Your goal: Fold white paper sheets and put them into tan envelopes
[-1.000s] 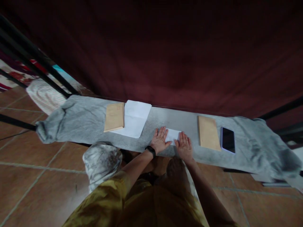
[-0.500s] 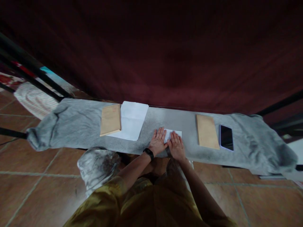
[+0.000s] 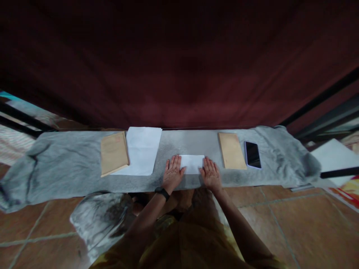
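A small white piece of paper (image 3: 192,164), which looks folded, lies flat on the grey cloth (image 3: 185,140) in front of me. My left hand (image 3: 172,173) rests flat on its left edge, fingers stretched out and slightly spread, a dark band on the wrist. At the paper's right edge my right hand (image 3: 211,174) lies flat as well, fingers extended. Neither hand grips anything. The middle of the paper shows between the two hands.
Left of my hands lie larger white sheets (image 3: 143,149), partly under a brown paper envelope (image 3: 114,153). To the right are another brown envelope (image 3: 232,150) and a phone (image 3: 253,154). A dark red curtain (image 3: 185,93) hangs behind the cloth-covered surface.
My hands have moved apart, from close together on the paper to its left and right edges, showing its middle. The camera view has turned somewhat to the right.
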Tool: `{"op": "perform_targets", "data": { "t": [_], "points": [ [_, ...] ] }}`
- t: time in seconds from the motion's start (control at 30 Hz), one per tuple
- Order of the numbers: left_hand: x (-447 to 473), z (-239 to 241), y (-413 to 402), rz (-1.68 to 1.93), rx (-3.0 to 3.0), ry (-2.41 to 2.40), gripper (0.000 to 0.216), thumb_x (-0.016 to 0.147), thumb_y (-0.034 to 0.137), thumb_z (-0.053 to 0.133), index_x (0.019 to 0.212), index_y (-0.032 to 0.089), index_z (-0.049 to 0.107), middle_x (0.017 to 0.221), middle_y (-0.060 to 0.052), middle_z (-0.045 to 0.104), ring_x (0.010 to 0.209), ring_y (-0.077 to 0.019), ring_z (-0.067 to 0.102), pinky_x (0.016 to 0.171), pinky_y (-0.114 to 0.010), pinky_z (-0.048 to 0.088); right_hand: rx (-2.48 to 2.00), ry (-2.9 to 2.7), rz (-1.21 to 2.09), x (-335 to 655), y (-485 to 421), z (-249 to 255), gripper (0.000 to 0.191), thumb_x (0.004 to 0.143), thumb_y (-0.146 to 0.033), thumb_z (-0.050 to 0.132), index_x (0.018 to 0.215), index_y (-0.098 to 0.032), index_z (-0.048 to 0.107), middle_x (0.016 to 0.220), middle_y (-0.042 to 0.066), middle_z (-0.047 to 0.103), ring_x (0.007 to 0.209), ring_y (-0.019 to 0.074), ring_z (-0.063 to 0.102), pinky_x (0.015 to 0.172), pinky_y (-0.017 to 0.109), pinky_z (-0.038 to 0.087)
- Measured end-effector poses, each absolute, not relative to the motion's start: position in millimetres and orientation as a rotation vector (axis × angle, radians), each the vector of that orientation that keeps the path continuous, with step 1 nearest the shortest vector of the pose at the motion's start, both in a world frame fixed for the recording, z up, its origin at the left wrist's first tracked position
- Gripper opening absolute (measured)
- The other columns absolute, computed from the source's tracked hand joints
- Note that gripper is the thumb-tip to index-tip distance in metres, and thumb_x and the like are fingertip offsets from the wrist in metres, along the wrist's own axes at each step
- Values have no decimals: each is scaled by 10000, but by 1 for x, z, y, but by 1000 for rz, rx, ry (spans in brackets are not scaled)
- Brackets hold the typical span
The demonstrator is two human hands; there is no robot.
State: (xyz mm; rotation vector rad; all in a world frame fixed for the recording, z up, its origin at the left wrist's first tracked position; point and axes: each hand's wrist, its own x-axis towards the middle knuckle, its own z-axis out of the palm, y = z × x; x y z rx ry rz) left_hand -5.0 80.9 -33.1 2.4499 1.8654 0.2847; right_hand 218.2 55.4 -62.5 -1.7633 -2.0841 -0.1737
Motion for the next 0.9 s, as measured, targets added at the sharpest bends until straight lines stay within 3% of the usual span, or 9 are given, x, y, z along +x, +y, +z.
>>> {"op": "perform_targets", "data": {
  "t": [0.3,0.43,0.7,0.9],
  "points": [
    [6,-29,64,346,2522,1825,555,1007,297,310,1533,123,297,1597,-113,319,1495,-240,243,1224,-470,210,-1781,-2064,-209,218,55,-66,567,1039,-380,349,1532,-102,316,1513,156,450,1407,278,395,1154,460,279],
    [21,-29,53,284,2687,1486,534,1011,387,349,1518,223,345,1617,-28,291,1504,-211,214,1238,-448,196,-1787,-2070,-198,218,55,-65,570,1035,-365,348,1541,-108,294,1523,156,435,1404,275,400,1158,460,271],
    [20,-28,52,221,2707,1428,557,1002,455,359,1513,235,359,1611,-43,303,1505,-230,211,1235,-480,192,-1808,-2035,-123,214,53,-54,574,1033,-351,356,1546,-106,278,1541,160,404,1432,270,361,1166,472,287],
    [20,-29,52,188,2720,1407,544,991,315,328,1514,168,357,1603,-65,316,1506,-221,204,1241,-472,182,-1660,-2185,28,189,48,-45,525,1039,-347,337,1522,-142,350,1540,119,419,1425,232,384,1177,436,298]
  ]
}}
